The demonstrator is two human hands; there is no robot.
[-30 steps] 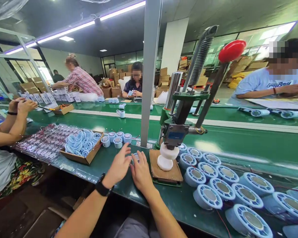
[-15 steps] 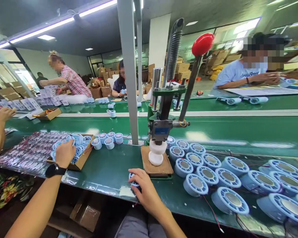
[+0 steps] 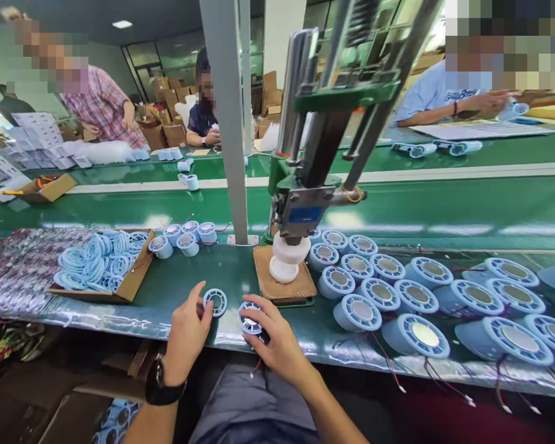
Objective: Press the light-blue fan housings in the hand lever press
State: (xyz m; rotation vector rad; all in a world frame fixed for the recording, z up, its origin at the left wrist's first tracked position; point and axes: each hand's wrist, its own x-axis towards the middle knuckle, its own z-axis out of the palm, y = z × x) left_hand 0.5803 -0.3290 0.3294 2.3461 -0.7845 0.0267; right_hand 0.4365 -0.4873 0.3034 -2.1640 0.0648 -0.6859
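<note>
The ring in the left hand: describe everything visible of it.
The ring is light blue and looks plastic: outer and inner bands joined by spokes around an open centre. The left hand pinches its left edge, its face toward the camera. It is over the green tabletop, left of the blue cylinder in the right hand; contact with the tabletop is unclear.

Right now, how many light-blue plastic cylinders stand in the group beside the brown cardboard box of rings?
5: front-left cylinder, front-right cylinder, back-left cylinder, back-middle cylinder and back-right cylinder. None seems hidden.
</note>
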